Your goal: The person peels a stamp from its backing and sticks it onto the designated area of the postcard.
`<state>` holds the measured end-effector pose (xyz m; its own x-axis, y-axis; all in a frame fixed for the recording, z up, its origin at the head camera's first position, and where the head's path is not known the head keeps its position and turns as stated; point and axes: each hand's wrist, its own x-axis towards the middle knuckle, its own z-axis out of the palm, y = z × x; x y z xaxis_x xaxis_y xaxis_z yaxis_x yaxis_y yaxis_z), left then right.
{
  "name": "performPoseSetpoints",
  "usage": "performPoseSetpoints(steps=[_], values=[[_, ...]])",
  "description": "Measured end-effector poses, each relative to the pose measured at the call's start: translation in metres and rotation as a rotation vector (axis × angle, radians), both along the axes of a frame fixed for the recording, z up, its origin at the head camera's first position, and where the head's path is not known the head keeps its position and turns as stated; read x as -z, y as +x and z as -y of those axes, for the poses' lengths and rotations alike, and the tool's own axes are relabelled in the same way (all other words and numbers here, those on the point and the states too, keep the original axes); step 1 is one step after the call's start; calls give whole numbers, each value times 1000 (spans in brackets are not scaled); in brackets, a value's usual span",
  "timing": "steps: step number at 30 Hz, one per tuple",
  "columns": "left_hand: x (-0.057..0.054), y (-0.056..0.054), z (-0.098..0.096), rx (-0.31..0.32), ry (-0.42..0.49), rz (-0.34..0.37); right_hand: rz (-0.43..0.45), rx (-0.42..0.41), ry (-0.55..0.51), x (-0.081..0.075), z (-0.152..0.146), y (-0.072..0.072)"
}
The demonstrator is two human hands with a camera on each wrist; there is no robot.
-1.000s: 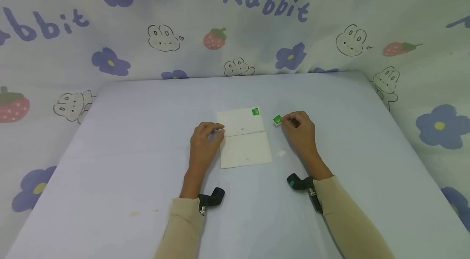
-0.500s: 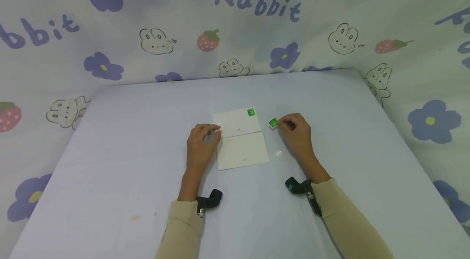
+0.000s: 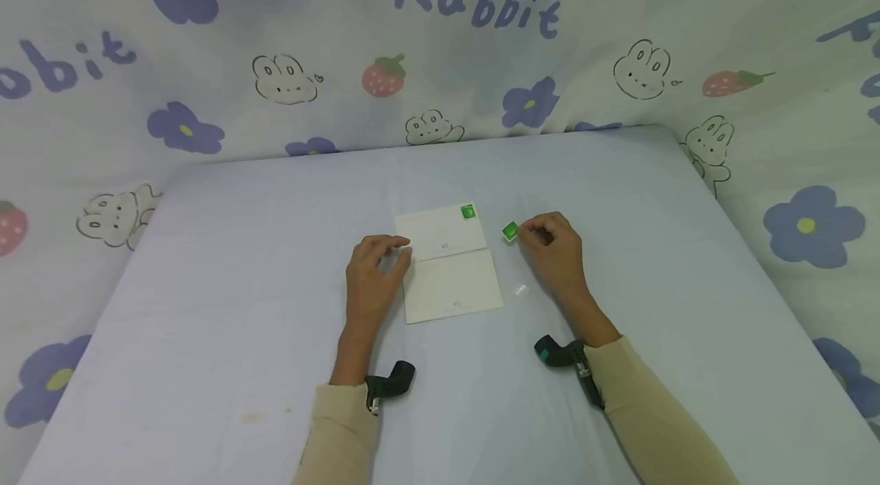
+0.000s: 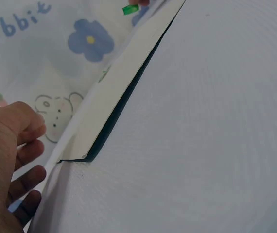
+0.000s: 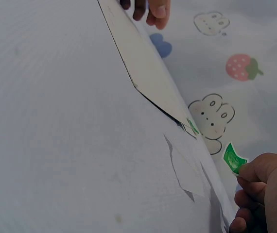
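My right hand (image 3: 555,250) pinches a small green stamp sticker (image 3: 509,231) with a white edge between thumb and index finger, above the table right of the paper. The right wrist view shows the sticker (image 5: 232,158) slightly curved. Two white envelope-like rectangles lie one beyond the other: the far one (image 3: 436,228) carries a green stamp (image 3: 468,211) in its far right corner, and the near one (image 3: 454,290) has only a small faint mark. My left hand (image 3: 370,282) is at their left edge, fingers loosely bent around nothing; whether the fingertips touch the paper I cannot tell.
A small clear scrap of film (image 3: 521,290) lies on the white table (image 3: 241,279), right of the near rectangle. Behind the table hangs a printed curtain (image 3: 330,11) with rabbits, flowers and strawberries. Black wrist cameras (image 3: 392,380) sit on both wrists.
The whole scene has shifted slightly left as the head camera turned. My right hand with the sticker has come slightly nearer the paper; my left hand stays at its left edge.
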<state>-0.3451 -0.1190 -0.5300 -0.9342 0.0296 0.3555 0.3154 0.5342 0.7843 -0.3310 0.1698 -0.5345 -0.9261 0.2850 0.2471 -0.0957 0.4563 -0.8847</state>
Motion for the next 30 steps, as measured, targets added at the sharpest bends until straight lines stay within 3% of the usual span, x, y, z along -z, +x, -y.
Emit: performPoseSetpoints(steps=[4,11,19,30], values=[[1,4,4,-1,-4,6,14,-8,-7,2,4,1],[0,2,3,20,13,-42,-22,-1,2,1,1,0],[5,6,2,0,20,-1,10,1,0,5,1,6],[0,6,-3,-6,31,-1,-50,-16,-20,3,1,17]])
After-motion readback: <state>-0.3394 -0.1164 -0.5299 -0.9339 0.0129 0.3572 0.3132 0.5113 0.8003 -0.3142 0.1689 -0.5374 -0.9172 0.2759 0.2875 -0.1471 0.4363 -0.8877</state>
